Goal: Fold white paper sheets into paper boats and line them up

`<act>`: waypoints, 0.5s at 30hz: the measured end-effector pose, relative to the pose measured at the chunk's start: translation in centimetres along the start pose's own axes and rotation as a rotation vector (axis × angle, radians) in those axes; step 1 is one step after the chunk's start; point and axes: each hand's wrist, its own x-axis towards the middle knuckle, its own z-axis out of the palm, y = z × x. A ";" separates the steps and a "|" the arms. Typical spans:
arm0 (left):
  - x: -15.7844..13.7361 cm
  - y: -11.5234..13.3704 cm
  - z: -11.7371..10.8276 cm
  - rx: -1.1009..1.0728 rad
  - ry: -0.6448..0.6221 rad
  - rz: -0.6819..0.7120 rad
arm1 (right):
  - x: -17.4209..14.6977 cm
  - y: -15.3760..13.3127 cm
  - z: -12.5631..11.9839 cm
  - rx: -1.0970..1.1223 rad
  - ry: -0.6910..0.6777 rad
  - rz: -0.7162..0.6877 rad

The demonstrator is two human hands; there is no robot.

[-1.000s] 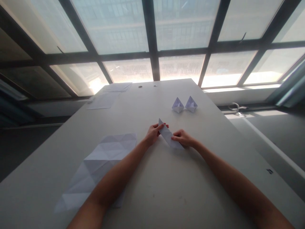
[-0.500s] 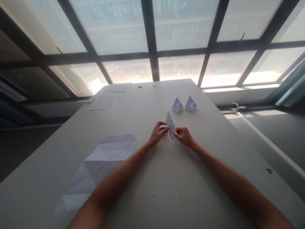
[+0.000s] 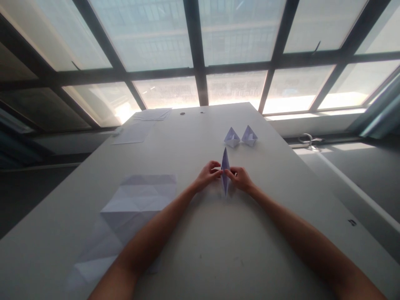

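Between my hands stands a folded piece of white paper (image 3: 225,159), upright and seen nearly edge-on, with pointed ends at top and bottom. My left hand (image 3: 208,175) pinches its left side with thumb and fingers. On the other side, my right hand (image 3: 240,177) grips it, the thumb pressed against the paper near its middle. Just beyond the hands, two finished-looking paper boats (image 3: 231,138) (image 3: 249,136) sit side by side on the white table (image 3: 193,233).
Creased, unfolded paper sheets (image 3: 137,200) lie at the left, partly under my left forearm. Flat white sheets (image 3: 133,133) rest at the far left of the table. A small dark mark or object (image 3: 352,223) lies near the right edge. Windows (image 3: 234,89) stand behind the table.
The folded paper has turned from a slanted position to nearly upright and edge-on. My right hand's fingers have shifted slightly left, nearer to my left hand.
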 end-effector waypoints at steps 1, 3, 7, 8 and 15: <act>-0.1 0.1 -0.1 -0.001 -0.019 -0.005 | 0.1 0.2 0.1 0.026 0.011 0.005; -0.1 0.2 -0.2 -0.014 -0.056 -0.016 | 0.3 0.4 0.2 0.066 0.045 0.009; 0.1 0.0 -0.7 -0.089 -0.070 -0.035 | 0.5 0.5 0.4 0.106 0.123 0.020; 0.2 -0.1 -0.7 -0.094 -0.065 -0.037 | 0.5 0.6 0.4 0.109 0.129 0.018; 0.7 -0.3 -0.7 0.144 0.016 0.005 | 0.5 1.1 0.4 0.099 0.079 -0.004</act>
